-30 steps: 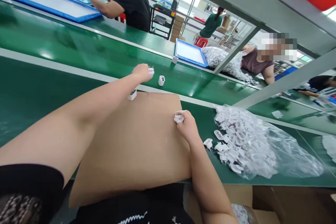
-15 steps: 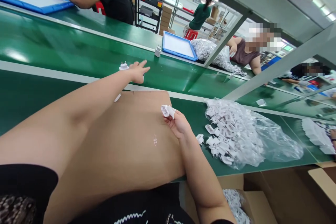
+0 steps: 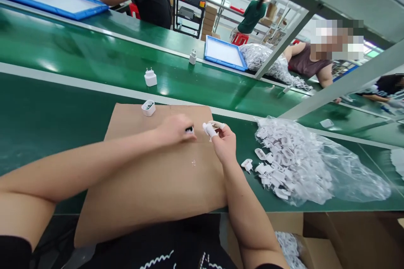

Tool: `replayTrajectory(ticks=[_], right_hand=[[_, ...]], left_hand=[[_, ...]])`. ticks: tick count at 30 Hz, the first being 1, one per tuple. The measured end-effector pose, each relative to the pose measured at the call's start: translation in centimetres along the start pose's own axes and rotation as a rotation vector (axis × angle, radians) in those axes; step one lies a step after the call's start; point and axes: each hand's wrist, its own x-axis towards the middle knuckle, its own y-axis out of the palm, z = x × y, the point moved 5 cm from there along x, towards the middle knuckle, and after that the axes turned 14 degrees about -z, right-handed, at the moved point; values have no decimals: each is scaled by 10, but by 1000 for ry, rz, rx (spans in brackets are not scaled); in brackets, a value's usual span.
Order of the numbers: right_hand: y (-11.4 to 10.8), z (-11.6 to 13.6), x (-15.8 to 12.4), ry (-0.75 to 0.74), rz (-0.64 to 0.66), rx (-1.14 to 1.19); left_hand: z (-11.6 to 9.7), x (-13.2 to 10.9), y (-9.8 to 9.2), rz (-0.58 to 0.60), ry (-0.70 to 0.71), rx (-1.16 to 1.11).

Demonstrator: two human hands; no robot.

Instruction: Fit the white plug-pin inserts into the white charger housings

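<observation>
My left hand (image 3: 177,128) is closed round a small white charger housing (image 3: 190,130) whose dark opening faces right, over a brown cardboard sheet (image 3: 151,176). Just to its right, my right hand (image 3: 224,145) pinches a white plug cover (image 3: 206,128); white wrapping on the fingers partly blends with it. The two pieces are close but apart. Another charger housing (image 3: 148,108), open end up, stands at the cardboard's far edge. Beyond it, a white charger (image 3: 150,77) stands on the green belt (image 3: 110,67) with its pins up.
To the right lies a clear bag of white plug covers (image 3: 293,164), with a loose plug cover (image 3: 248,165) beside it. A second charger (image 3: 192,57) stands farther back near a blue-rimmed tray (image 3: 225,52). A slanted metal post (image 3: 287,42) rises at right. Co-workers sit across the belt.
My left hand has come back from the belt towards my right hand, its spread fingers now closed round a housing. The charger on the belt and the housing at the cardboard's edge are uncovered.
</observation>
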Motion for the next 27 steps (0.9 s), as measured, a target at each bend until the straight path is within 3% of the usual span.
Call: replayTrajectory(ticks=[4, 7, 10, 17, 22, 27], right_hand=[[9, -2, -8, -148, 111, -169], [15, 4, -18, -385, 164, -283], [26, 9, -28, -566, 259, -383], [45, 12, -40, -776, 435, -561], [49, 12, -40, -866, 413, -717], [48, 14, -42, -808, 338, -634]], left_hand=[[0, -47, 11, -146, -64, -231], [11, -63, 12, -224, -123, -506], [17, -67, 13, -284, -159, -645], [16, -66, 17, -304, -137, -673], [17, -67, 18, -299, -140, -659], [8, -73, 19, -362, -34, -491]])
